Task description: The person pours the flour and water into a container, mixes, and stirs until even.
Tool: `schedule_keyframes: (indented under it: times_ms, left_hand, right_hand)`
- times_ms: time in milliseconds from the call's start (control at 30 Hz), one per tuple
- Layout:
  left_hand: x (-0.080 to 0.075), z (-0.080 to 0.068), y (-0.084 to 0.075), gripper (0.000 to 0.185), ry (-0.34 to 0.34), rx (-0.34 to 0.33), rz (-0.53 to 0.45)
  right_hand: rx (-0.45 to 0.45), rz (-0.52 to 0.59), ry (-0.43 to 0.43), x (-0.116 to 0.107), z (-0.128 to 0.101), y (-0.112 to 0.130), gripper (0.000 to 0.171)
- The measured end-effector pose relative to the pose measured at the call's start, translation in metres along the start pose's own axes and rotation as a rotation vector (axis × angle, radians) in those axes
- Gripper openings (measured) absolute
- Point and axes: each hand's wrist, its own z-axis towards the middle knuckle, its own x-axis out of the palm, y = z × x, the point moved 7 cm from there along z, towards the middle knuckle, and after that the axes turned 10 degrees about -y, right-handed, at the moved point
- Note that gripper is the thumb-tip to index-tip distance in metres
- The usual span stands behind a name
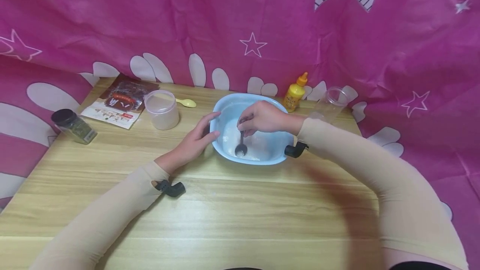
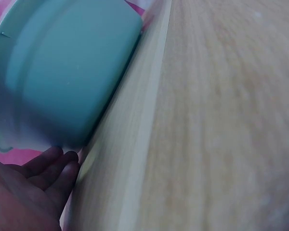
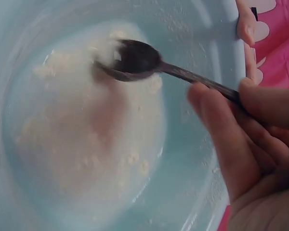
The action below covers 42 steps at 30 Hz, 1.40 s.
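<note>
A light blue plastic basin stands on the wooden table and holds a milky white mixture with small lumps. My right hand hangs over the basin and pinches the handle of a dark spoon, whose bowl dips into the mixture. My left hand rests against the basin's left outer wall, thumb and fingers spread along the rim, fingertips at its base.
Left of the basin stand a lidded translucent tub, a yellow spoon, a snack packet and a dark-capped spice jar. A yellow squeeze bottle and a clear cup stand behind it. Pink cloth surrounds the table.
</note>
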Motion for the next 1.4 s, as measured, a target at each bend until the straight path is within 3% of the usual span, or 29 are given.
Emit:
schedule_keyframes:
  times_ms: [167,300,433,767,1000,1200,1400]
  left_hand:
    - [0.000,0.000,0.000,0.063,-0.001,0.003,0.007]
    - [0.000,0.000,0.000,0.063,0.001,0.003,0.010]
    - [0.001,0.000,0.001,0.063,0.004,-0.001,0.013]
    - [0.001,0.000,0.000,0.063,0.001,0.003,0.019]
    - [-0.001,0.000,0.000,0.062,-0.003,0.001,0.018]
    - [-0.002,0.000,-0.001,0.062,-0.001,-0.006,0.019]
    - [0.000,0.000,0.000,0.063,0.002,0.009,0.017]
  right_hand:
    - [-0.007,0.068,-0.104,-0.002,0.009,-0.001,0.020]
    - [0.006,0.046,-0.187,-0.008,0.014,-0.004,0.024]
    - [0.013,-0.035,-0.273,-0.014,0.016,-0.006,0.025]
    - [-0.110,-0.346,-0.417,-0.035,0.010,-0.010,0.021]
    - [-0.103,-0.432,-0.380,-0.040,0.001,-0.009,0.020]
    - [-0.106,-0.324,-0.227,-0.029,-0.004,-0.004,0.015]
    - [-0.121,-0.229,-0.199,-0.024,0.001,-0.004,0.014]
